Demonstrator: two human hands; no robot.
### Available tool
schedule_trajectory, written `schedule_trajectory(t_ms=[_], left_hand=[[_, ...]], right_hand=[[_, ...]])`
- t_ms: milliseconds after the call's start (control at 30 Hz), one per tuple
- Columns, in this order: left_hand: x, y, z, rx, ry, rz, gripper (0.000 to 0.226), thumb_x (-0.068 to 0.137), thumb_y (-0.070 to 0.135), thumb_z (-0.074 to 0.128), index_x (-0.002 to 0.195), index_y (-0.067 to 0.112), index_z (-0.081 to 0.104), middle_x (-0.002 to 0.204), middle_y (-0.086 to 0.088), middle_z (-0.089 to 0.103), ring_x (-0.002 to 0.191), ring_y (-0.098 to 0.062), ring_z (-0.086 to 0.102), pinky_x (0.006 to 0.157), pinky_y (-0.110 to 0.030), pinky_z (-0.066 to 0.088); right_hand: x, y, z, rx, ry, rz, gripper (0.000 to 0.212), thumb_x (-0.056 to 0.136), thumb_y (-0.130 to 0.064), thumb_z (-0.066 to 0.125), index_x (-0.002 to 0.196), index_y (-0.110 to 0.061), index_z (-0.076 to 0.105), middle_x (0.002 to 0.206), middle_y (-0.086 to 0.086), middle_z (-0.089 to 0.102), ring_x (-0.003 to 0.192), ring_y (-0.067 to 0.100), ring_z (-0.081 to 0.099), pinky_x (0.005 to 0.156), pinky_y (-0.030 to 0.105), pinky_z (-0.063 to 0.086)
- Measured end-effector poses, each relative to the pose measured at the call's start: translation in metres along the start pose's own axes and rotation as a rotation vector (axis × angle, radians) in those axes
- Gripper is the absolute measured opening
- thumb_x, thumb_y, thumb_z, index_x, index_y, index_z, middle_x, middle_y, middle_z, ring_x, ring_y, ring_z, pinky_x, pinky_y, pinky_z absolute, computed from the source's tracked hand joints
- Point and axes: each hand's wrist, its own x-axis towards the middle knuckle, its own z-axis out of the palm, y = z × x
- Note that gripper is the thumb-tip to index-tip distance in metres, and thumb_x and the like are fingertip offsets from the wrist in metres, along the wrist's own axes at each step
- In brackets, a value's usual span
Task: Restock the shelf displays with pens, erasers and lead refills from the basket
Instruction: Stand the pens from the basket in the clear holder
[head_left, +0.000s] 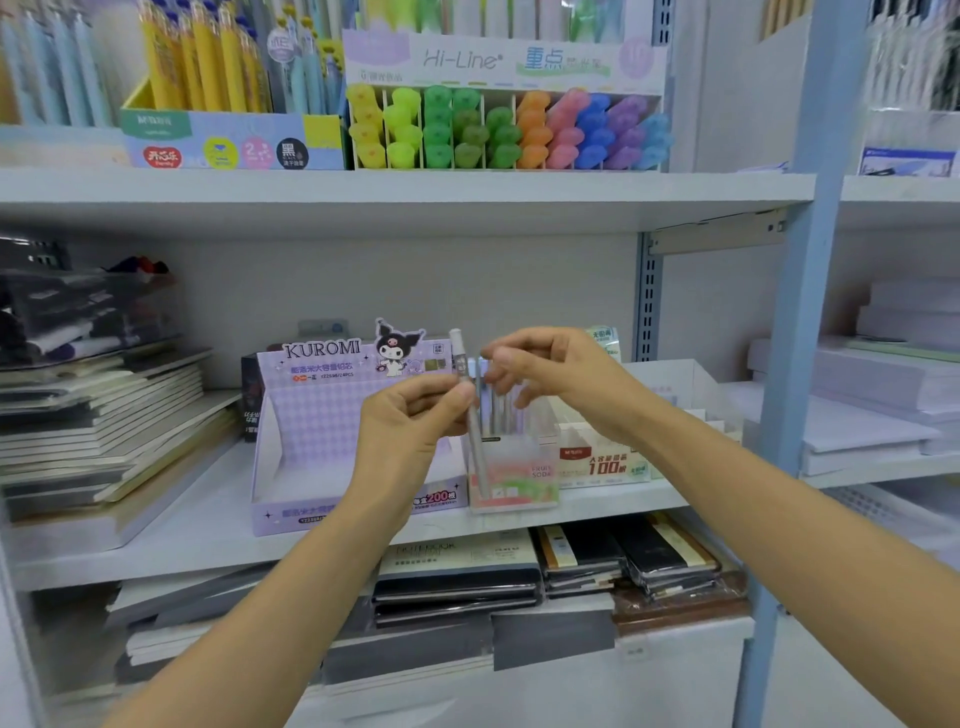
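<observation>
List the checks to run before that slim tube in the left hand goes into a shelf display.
1. Left hand grips the slim tube firmly: ok.
2. Tube close to upright, capped end up: ok.
3. Right hand holding nothing: cannot tell, its fingers are blurred.
4. Room in the Fruit Soda box: cannot tell; several pens already stand in it.
5. Space in the Kuromi display: ok, its tray looks bare.
6. Which display matches the tube: cannot tell, its label is too small.

purple box (311, 415): KUROMI, 200 | highlighter display (467, 60): Hi-Line | notebook (457, 555): NOTEBOOK
</observation>
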Motion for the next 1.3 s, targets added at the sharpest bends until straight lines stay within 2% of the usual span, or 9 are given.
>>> schedule_trajectory(t_ms=[233,333,433,567,667,867,1067,1167,1300], left_hand=[[0.0,-0.005,0.005,0.197,-0.009,0.06,0.016,0.086,0.019,0.072,0.101,0.016,0.072,0.091,0.001,0.076,0.085,-0.014,0.07,0.077,-0.023,0.055],[-0.006,-0.015,-0.007,0.626,-0.058,0.261,0.026,0.091,0.028,0.065,0.116,0.024,0.064,0.115,0.012,0.065,0.107,-0.004,0.059,0.092,-0.02,0.044],[-0.014,-0.031,-0.017,0.994,-0.225,0.409,0.047,0.093,0.03,0.062,0.138,0.023,0.05,0.144,0.008,0.048,0.133,-0.011,0.04,0.111,-0.032,0.03],[-0.02,-0.053,-0.019,1.294,-0.32,0.342,0.059,0.099,0.044,0.045,0.152,0.035,0.021,0.161,0.01,0.016,0.146,-0.012,0.018,0.121,-0.042,0.006],[-0.021,-0.06,-0.018,1.244,-0.31,0.316,0.058,0.1,0.042,0.043,0.152,0.038,0.018,0.162,0.01,0.011,0.144,-0.011,0.025,0.121,-0.042,0.004],[-0.024,-0.065,-0.019,1.196,-0.333,0.322,0.061,0.1,0.04,0.044,0.152,0.04,0.013,0.162,0.014,0.002,0.115,-0.006,0.05,0.116,-0.042,0.025],[-0.025,-0.069,-0.019,1.213,-0.301,0.347,0.065,0.098,0.037,0.048,0.153,0.038,0.013,0.162,0.014,0.005,0.081,-0.001,0.04,0.105,-0.035,0.036],[-0.025,-0.071,-0.018,1.227,-0.291,0.358,0.068,0.098,0.037,0.049,0.153,0.039,0.009,0.163,0.013,0.005,0.077,-0.001,0.04,0.1,-0.032,0.037],[-0.025,-0.073,-0.02,1.243,-0.297,0.384,0.073,0.098,0.037,0.049,0.15,0.044,-0.002,0.163,0.013,0.004,0.078,-0.002,0.039,0.097,-0.029,0.037]], right_hand=[[0.013,-0.007,0.012,-0.01,0.064,-0.019,0.015,0.09,-0.014,0.067,0.102,-0.006,0.069,0.085,0.004,0.071,0.077,0.011,0.066,0.071,0.023,0.054],[0.018,-0.008,-0.009,0.067,0.285,-0.046,0.011,0.092,-0.011,0.063,0.101,-0.008,0.067,0.089,0.008,0.073,0.079,0.016,0.069,0.074,0.024,0.056],[0.022,0.001,-0.027,0.007,0.487,-0.049,0.012,0.092,-0.01,0.063,0.101,-0.004,0.066,0.089,0.011,0.074,0.078,0.018,0.071,0.071,0.024,0.058],[0.024,0.03,-0.022,-0.183,0.457,0.067,0.015,0.091,-0.01,0.064,0.103,-0.002,0.066,0.089,0.012,0.074,0.078,0.018,0.072,0.067,0.023,0.059],[0.027,0.05,-0.01,-0.306,0.424,0.064,0.017,0.091,-0.011,0.066,0.104,-0.001,0.067,0.089,0.012,0.074,0.077,0.016,0.072,0.067,0.025,0.06],[0.037,0.062,-0.009,-0.476,0.313,0.019,0.012,0.093,-0.011,0.063,0.097,-0.001,0.067,0.085,0.012,0.073,0.08,0.017,0.071,0.079,0.034,0.06],[0.048,0.062,-0.011,-0.523,0.246,0.021,0.017,0.092,-0.011,0.064,0.108,-0.007,0.063,0.08,0.011,0.073,0.077,0.017,0.071,0.075,0.028,0.059],[0.054,0.066,-0.007,-0.528,0.296,-0.018,0.018,0.09,-0.012,0.067,0.105,-0.016,0.058,0.077,0.004,0.07,0.071,0.01,0.069,0.069,0.017,0.055],[0.061,0.074,-0.003,-0.648,0.367,-0.047,0.016,0.085,-0.011,0.073,0.1,-0.01,0.068,0.086,0.0,0.065,0.079,0.012,0.061,0.078,0.025,0.053]])
